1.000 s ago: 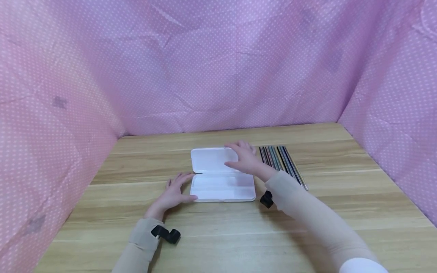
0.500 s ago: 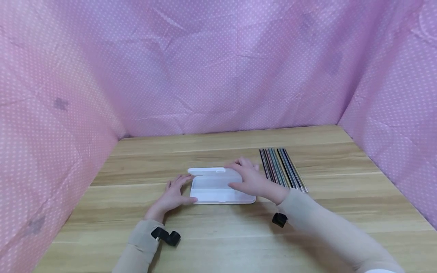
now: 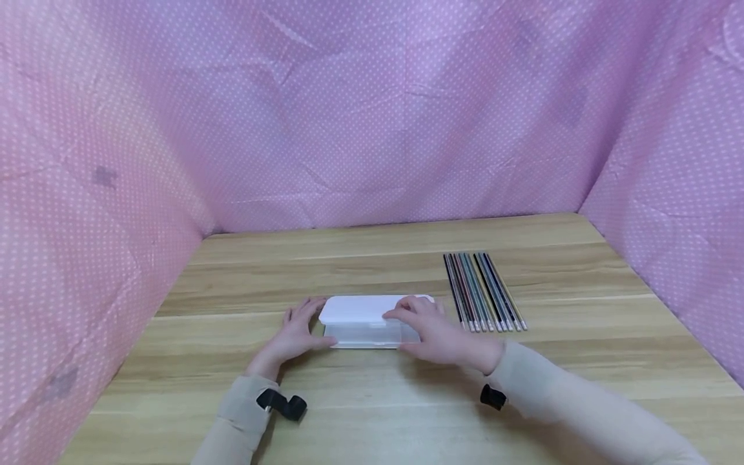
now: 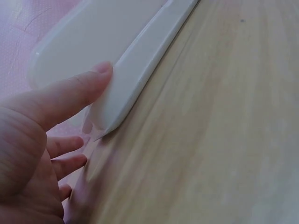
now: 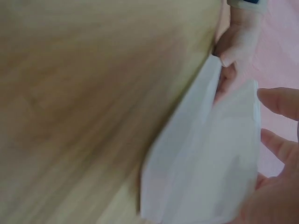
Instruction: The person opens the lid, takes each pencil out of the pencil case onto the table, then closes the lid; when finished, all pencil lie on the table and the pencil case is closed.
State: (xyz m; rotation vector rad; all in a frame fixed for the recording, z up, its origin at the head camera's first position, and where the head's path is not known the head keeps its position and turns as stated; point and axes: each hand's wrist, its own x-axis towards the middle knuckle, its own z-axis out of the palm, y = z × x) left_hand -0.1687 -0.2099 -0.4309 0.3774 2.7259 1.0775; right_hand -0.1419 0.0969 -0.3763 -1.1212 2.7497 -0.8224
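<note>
A white pencil case (image 3: 366, 336) lies near the middle of the table, its lid (image 3: 354, 309) tilted partway down over the base. At its left end my left hand (image 3: 293, 336) rests with the thumb (image 4: 79, 91) on the front corner. The other fingers are spread beyond that end in the left wrist view. My right hand (image 3: 436, 332) is at the right part of the lid. In the right wrist view, fingertips (image 5: 275, 100) touch the lid's outer side and pinch nothing visible. Part of the case's right end is hidden behind this hand.
To the right of the case, a row of several pencils (image 3: 482, 290) lies side by side on the wooden table (image 3: 360, 413). Pink dotted cloth (image 3: 372, 129) hangs around the back and sides. Each wrist wears a black camera mount (image 3: 281, 402).
The lid has swung from lying flat behind the base to leaning forward over it. My right hand has come nearer with the lid. The left hand has kept its place.
</note>
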